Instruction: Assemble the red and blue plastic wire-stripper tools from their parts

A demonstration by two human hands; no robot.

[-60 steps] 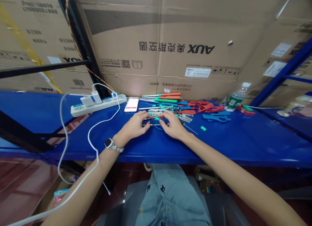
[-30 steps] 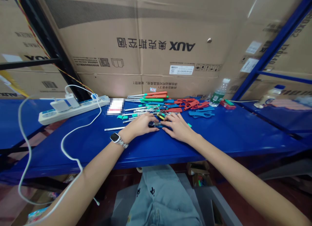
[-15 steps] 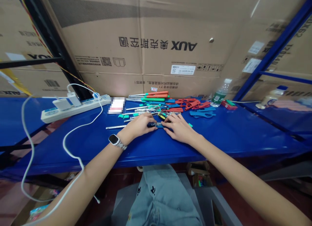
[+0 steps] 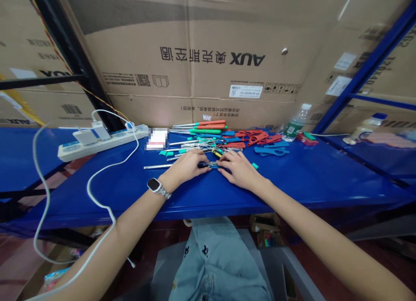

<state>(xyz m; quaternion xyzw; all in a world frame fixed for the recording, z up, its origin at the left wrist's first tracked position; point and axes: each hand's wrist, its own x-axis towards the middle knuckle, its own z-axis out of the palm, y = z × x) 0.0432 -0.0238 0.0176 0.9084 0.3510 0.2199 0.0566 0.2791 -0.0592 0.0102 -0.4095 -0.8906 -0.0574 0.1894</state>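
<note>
Both of my hands meet over the blue shelf top, at the front of a pile of tools. My left hand (image 4: 191,163) has its thumb and fingers pinched on the dark left end of a slim blue piece (image 4: 213,164). The right end of that piece is pinched by my right hand (image 4: 236,166). A thin metal rod (image 4: 157,166) sticks out to the left of my left hand; whether it joins the blue piece is hidden. A yellow-and-black handle (image 4: 216,153) lies just behind the fingers. Small teal caps (image 4: 167,153) and more metal rods lie around them.
Behind lie orange handles (image 4: 212,123), green handles (image 4: 208,131), red plastic clips (image 4: 258,137) and blue ones (image 4: 271,150). A water bottle (image 4: 295,125) stands at right. At left are a power strip (image 4: 69,152) and a white cable (image 4: 89,186) crossing my left forearm. Cardboard boxes (image 4: 208,84) stand behind.
The view has shifted very slightly. Both hands keep their pinch on the blue piece in nearly the same place.
</note>
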